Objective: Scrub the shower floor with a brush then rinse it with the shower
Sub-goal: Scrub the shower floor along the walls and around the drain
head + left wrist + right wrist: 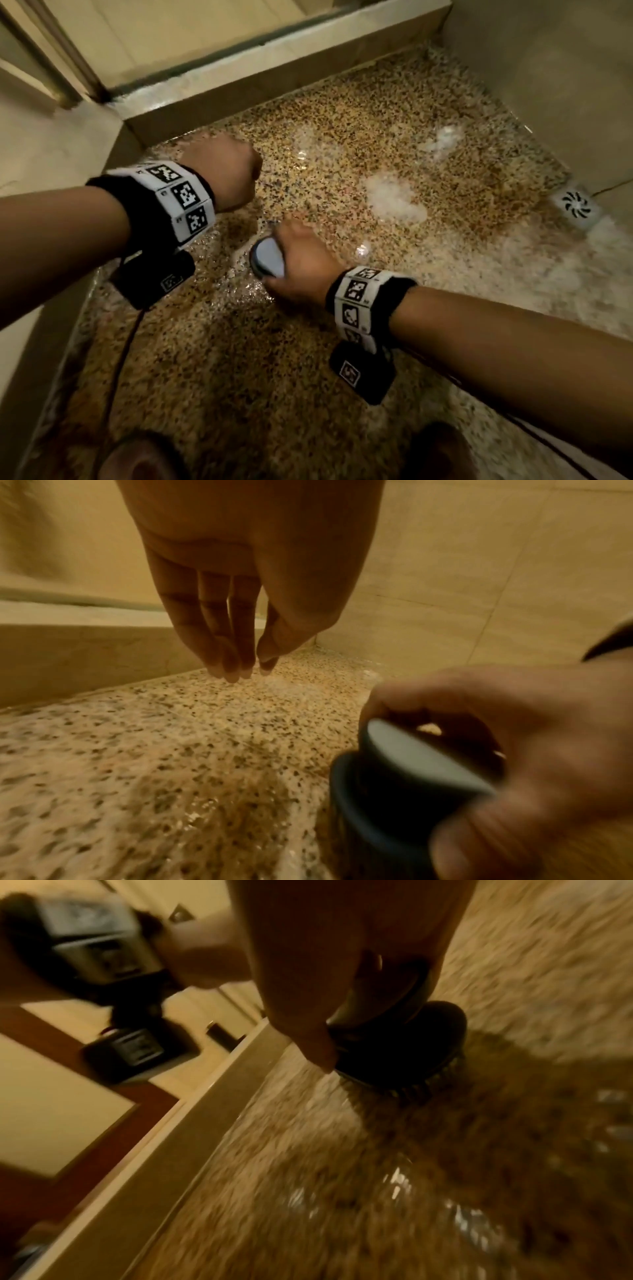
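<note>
1. The right hand [301, 260] reaches forward and down, its fingers [318, 1047] curled round the round dark brush [268, 257].
2. The brush stands bristles-down on the wet speckled shower floor [342, 137], near the left curb [51, 342].
3. The left hand [222, 171] hangs above the floor, fingers [219, 642] relaxed, pointing downward, holding nothing.
4. Foam patches [394, 198] lie between brush and corner drain [577, 205].

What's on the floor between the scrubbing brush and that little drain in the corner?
In the head view, wet speckled floor with a white foam patch lies between the brush and the drain.
</note>
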A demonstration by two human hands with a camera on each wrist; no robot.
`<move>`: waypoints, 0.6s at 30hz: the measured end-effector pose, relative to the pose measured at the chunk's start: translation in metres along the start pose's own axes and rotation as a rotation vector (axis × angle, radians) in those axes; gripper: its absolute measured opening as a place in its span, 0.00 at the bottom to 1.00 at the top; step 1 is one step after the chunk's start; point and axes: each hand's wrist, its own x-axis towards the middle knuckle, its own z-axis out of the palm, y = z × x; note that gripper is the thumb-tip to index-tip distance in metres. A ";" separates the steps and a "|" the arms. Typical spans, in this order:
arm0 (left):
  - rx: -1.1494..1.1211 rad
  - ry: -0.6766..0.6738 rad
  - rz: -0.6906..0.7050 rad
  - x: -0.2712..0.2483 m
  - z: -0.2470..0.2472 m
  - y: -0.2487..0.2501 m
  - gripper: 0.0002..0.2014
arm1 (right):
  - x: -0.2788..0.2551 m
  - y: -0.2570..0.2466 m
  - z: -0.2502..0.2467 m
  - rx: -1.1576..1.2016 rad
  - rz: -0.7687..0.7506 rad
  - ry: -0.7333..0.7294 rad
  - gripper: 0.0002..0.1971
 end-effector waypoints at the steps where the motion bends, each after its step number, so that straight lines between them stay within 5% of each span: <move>1: -0.005 -0.009 0.012 -0.001 0.002 0.004 0.11 | -0.002 0.007 -0.002 0.000 -0.020 -0.020 0.27; 4: 0.007 -0.005 0.061 -0.002 0.008 0.008 0.11 | 0.007 0.071 -0.043 -0.071 0.150 0.089 0.22; 8: 0.034 0.001 0.033 0.000 0.012 0.000 0.09 | 0.021 0.123 -0.102 -0.245 0.523 0.235 0.31; 12: 0.061 -0.050 0.007 0.007 0.012 0.003 0.10 | 0.018 0.067 -0.062 0.033 0.312 0.224 0.24; 15: 0.076 -0.076 0.028 0.010 0.016 0.012 0.09 | 0.006 0.018 -0.014 0.048 0.082 -0.041 0.26; 18: 0.057 -0.088 0.055 0.013 0.024 0.016 0.10 | -0.008 0.044 -0.023 0.012 0.085 -0.026 0.25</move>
